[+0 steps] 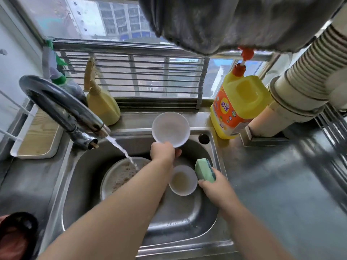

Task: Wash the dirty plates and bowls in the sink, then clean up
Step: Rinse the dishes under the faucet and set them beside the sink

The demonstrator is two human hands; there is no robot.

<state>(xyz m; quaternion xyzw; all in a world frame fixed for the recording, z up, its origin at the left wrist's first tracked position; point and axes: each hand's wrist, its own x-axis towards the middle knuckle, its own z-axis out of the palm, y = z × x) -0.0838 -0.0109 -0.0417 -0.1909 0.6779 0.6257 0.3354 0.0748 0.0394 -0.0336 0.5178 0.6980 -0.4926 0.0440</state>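
My left hand (163, 151) grips the near rim of a white bowl (170, 128) and holds it tilted above the back edge of the steel sink (78, 166). My right hand (216, 184) holds a green sponge (203, 170) at the sink's right side. Between my hands a second white bowl (183, 182) with murky water stands in the basin. A dirty plate (120, 177) with brown residue lies at the left of the basin, partly hidden by my left forearm. Water from the tap (62, 107) streams onto the plate.
A yellow detergent jug (238, 107) with an orange pump stands on the ledge at the right. A yellowish spray bottle (102, 104) stands behind the tap. A white tray (37, 136) sits on the left counter. The steel counter (281, 184) extends to the right. A grey cloth (225, 21) hangs overhead.
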